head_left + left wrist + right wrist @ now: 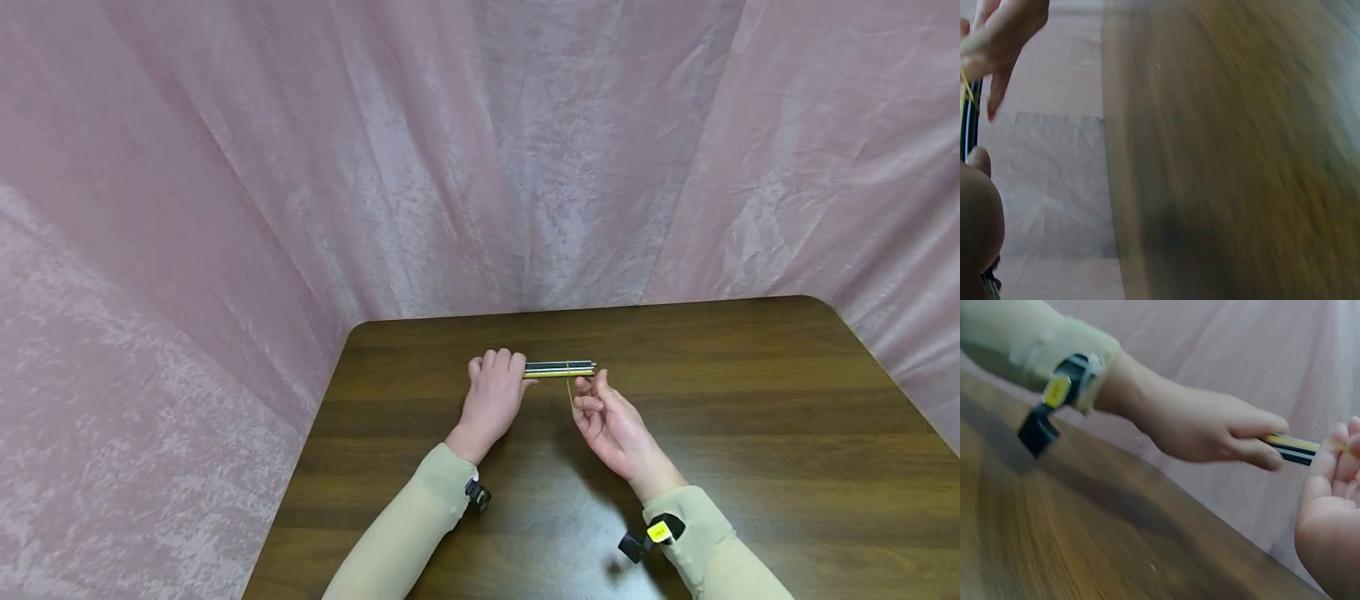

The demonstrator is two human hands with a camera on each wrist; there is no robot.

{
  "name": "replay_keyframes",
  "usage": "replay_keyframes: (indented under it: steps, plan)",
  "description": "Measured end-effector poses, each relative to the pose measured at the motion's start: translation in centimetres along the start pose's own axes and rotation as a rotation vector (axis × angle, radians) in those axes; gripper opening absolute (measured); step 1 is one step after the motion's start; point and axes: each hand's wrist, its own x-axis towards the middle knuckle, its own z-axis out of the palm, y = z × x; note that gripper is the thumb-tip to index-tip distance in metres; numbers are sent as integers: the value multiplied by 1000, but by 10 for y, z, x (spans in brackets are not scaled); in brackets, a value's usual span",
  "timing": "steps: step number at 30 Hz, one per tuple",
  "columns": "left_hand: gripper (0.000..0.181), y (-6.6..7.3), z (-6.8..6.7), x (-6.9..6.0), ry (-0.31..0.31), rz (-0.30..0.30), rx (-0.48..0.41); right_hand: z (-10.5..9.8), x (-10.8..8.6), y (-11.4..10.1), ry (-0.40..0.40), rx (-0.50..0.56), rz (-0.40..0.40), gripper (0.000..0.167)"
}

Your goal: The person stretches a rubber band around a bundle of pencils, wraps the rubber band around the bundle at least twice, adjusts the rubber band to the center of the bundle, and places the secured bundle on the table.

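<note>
My left hand (492, 400) grips a bundle of slim pencils (555, 369), dark ones with a yellow one along the near side. The bundle lies sideways above the table, its right end sticking out of the grip. Around that end goes a thin yellow rubber band (570, 393), stretched down toward me. My right hand (618, 433), palm up, pinches the stretched part with its fingers. In the right wrist view the left thumb and fingers clasp the pencils (1294, 450). The left wrist view catches only part of the bundle (970, 125), and the band crosses it near the right hand (1013, 28).
Below the hands is a brown wood-grain table (750, 400) with rounded far corners. Pink velvety curtains (525, 167) hang behind it and on the left. Each wrist wears a small black camera, the right one (636, 547) beside a yellow label.
</note>
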Motion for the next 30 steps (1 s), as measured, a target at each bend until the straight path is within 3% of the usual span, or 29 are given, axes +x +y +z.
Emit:
replay_keyframes:
  steps: [5,11,16,19,23,27,30]
  plan:
    - [38,-11,-3,-5,17,116,37,-5,-3,-6,-8,-126,50,36]
    - [26,-15,-7,-8,-11,235,73,-3,-2,-3,174,-495,21,29]
    - [9,-11,-6,-11,-11,298,123,0,1,0,282,-782,12,35]
    - [6,-5,-6,-13,-27,291,145,1,1,1,298,-877,1,33]
    - [6,0,-5,-15,-90,211,158,2,0,4,328,-1004,-66,35]
    - [19,-4,-4,-16,-137,147,162,0,-4,10,369,-1163,-154,45]
    - [30,-8,-6,-16,-129,129,163,-3,-5,10,326,-1296,-230,54]
